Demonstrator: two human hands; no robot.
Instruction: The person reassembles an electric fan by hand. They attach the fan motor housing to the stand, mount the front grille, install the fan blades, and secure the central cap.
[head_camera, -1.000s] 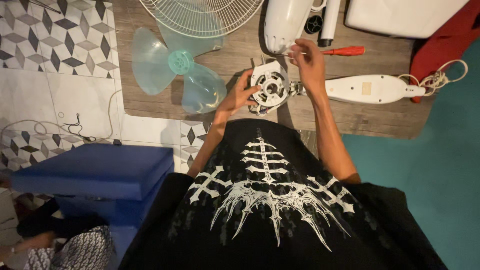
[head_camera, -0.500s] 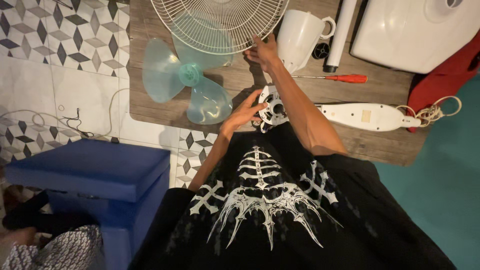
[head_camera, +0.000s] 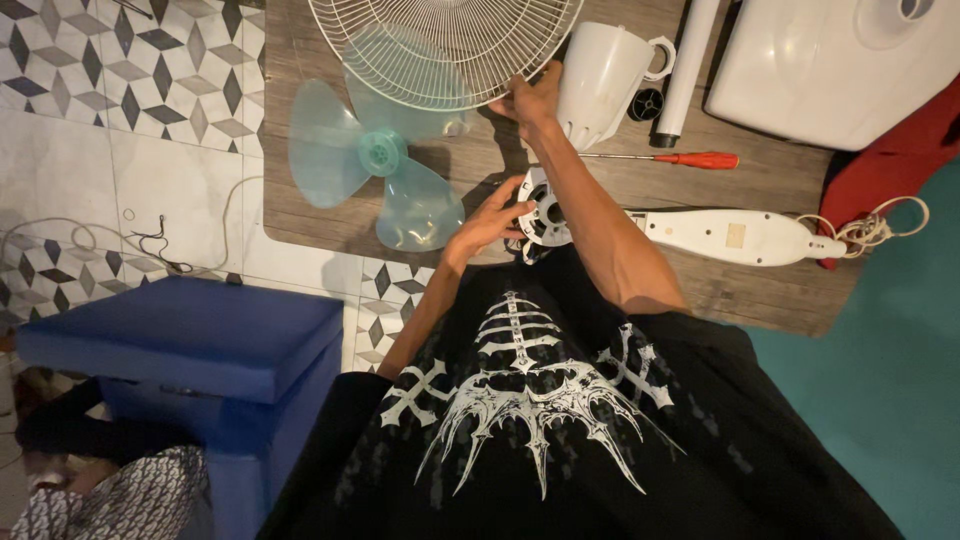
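Note:
My left hand (head_camera: 487, 222) grips the rim of a white round fan motor (head_camera: 547, 213) that sits at the near edge of the wooden table (head_camera: 300, 215). My right hand (head_camera: 531, 100) reaches across the table, fingers curled at the rim of the white wire fan grille (head_camera: 440, 40), right beside a white cone-shaped motor cover (head_camera: 600, 75). Whether it holds anything is hidden. A translucent blue-green fan blade (head_camera: 370, 155) lies left of the motor, partly under the grille.
A red-handled screwdriver (head_camera: 700, 159), a white control arm (head_camera: 735, 235) with a coiled cord (head_camera: 870, 222), a white tube (head_camera: 685, 55), a small black cap (head_camera: 646, 103) and a large white base (head_camera: 830, 60) lie to the right. A blue box (head_camera: 190, 335) stands on the tiled floor.
My right hand left the motor and reached forward to the grille rim. The left hand stayed on the motor. My view tipped forward a little.

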